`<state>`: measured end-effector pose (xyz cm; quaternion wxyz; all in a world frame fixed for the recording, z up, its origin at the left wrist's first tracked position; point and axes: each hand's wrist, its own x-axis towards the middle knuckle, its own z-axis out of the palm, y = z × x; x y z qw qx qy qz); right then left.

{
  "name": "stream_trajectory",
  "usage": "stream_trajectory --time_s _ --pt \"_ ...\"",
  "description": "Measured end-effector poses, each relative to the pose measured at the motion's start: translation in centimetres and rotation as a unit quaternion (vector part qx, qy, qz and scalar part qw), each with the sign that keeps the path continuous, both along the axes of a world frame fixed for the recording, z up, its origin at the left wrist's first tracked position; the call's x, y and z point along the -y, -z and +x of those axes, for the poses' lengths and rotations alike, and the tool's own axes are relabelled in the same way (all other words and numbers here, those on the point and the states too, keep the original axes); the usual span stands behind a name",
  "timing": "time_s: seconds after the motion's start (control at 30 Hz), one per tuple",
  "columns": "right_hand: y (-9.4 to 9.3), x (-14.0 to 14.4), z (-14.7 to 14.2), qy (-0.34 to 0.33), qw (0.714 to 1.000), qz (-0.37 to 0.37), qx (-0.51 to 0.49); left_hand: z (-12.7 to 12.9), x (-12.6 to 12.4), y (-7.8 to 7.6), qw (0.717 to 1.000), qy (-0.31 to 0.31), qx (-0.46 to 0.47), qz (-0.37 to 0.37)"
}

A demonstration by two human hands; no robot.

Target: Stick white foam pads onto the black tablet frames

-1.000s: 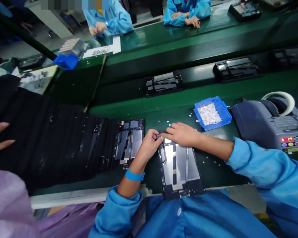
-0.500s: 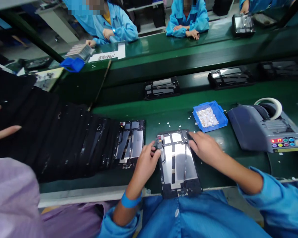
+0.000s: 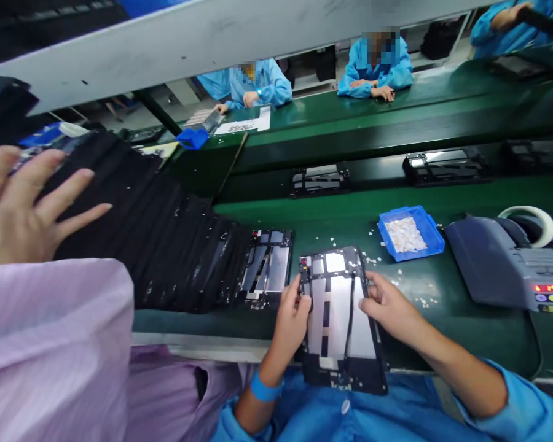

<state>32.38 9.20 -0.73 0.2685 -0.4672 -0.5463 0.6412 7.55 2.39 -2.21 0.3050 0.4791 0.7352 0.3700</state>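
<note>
Left hand point(image 3: 292, 313) grasps tablet frame's point(image 3: 338, 319) left edge | right hand point(image 3: 387, 304) grasps its right edge | I keep both grips level, thumbs off the silver plates.

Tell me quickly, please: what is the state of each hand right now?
Left hand: closed on the left edge of the tablet frame.
Right hand: closed on the frame's right edge.
</note>
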Motion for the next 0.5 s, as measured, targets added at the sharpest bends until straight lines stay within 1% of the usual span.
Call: stream_trajectory --time_s 0.03,0.1,0.17,0.23,0.3,0.33,0.4,0.43,0.5 --pt "-0.4 -0.9 -1.4 -0.006 1.000 -0.010 -0.021 -1.2 0.3 -0.4 1.000 -0.027 0.011 0.004" --pt "-1.2 -2.9 -5.1 -0.011 0.999 -0.023 -0.043 -3.9 1.0 -1.7 0.993 -0.105 0.036 0.027" --pt "-1.7 -4.8 -9.7 -0.025 0.998 -0.032 -0.053 -6.5 2.1 -3.4 0.977 -0.196 0.038 0.080" --pt "-1.7 -6.3 -14.4 -0.051 0.997 -0.016 -0.047 -8.3 3.2 -4.9 0.952 -0.269 -0.018 0.144" --pt "-1.5 -7.1 -18.3 -0.072 0.997 0.005 -0.020 -9.1 4.2 -5.8 0.930 -0.302 -0.102 0.183" --pt "-1.3 -7.4 -19.7 -0.078 0.997 0.014 -0.006 -9.2 4.5 -5.9 0.926 -0.300 -0.136 0.185" --pt "-1.1 -7.6 -21.0 -0.076 0.996 0.035 0.019 -8.8 4.9 -5.4 0.936 -0.258 -0.177 0.161" --pt "-1.1 -7.5 -20.8 -0.069 0.996 0.050 0.031 -8.3 5.0 -4.9 0.946 -0.222 -0.187 0.145" --pt "-1.3 -7.2 -19.1 -0.059 0.991 0.105 0.053 -7.0 4.8 -3.8 0.963 -0.134 -0.201 0.123"
